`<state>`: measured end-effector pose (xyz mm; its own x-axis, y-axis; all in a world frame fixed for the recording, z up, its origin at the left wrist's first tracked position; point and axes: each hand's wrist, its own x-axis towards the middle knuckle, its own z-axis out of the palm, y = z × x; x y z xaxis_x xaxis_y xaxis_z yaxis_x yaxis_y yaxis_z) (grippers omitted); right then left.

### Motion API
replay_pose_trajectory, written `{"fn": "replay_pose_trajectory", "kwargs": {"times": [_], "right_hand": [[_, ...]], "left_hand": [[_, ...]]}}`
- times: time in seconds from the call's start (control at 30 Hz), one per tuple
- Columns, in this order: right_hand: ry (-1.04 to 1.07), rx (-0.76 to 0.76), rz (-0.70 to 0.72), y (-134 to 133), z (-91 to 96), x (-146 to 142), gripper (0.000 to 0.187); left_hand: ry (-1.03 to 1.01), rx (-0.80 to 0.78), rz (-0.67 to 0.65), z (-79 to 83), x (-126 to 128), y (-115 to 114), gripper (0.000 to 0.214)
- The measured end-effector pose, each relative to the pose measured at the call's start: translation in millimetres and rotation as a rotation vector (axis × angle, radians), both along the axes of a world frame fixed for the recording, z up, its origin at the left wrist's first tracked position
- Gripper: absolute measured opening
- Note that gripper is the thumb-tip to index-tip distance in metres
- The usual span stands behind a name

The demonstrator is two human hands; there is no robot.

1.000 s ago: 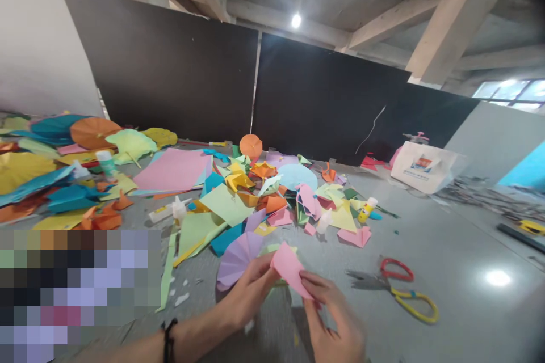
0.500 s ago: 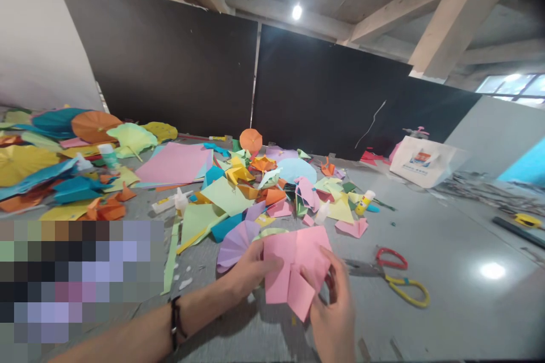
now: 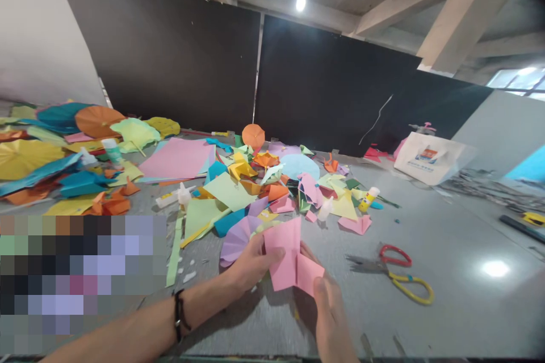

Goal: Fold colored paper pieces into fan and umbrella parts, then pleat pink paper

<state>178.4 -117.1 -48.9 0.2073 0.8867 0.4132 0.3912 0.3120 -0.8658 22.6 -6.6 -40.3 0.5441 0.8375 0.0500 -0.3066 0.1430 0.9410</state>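
Note:
A pink sheet of paper, partly folded, is held up just above the grey floor between both my hands. My left hand pinches its left edge with thumb on top; a dark band is on that wrist. My right hand grips the lower right flap from below, fingers closed on it. Right behind the sheet lies a purple pleated paper fan.
A heap of coloured papers and folded pieces covers the floor ahead, with paper umbrellas at the left. Glue bottles stand among them. Scissors with red and yellow handles lie to the right. A white bag sits by the dark wall.
The small pink piece was opened out into a wider sheet, then folded narrower again. Both hands stayed on it and shifted slightly lower.

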Motion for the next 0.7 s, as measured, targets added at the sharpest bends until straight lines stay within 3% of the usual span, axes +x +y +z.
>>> {"fn": "replay_pose_trajectory", "kwargs": {"times": [0.13,0.33,0.5,0.7], "right_hand": [[-0.040,-0.045,-0.056,-0.2,11.1,2.9,0.049],[0.014,-0.145,-0.343,-7.1,26.2,42.5,0.055],[0.151,-0.210,-0.293,-16.2,42.2,61.3,0.050],[-0.091,-0.287,-0.228,-16.7,44.0,75.5,0.049]], "left_hand": [[-0.001,0.005,0.008,1.4,0.8,0.0,0.046],[0.045,-0.014,0.086,7.9,-0.4,1.0,0.035],[0.045,-0.023,0.137,10.3,-0.7,3.2,0.034],[0.023,-0.020,0.106,15.8,-0.7,-1.2,0.038]]}}
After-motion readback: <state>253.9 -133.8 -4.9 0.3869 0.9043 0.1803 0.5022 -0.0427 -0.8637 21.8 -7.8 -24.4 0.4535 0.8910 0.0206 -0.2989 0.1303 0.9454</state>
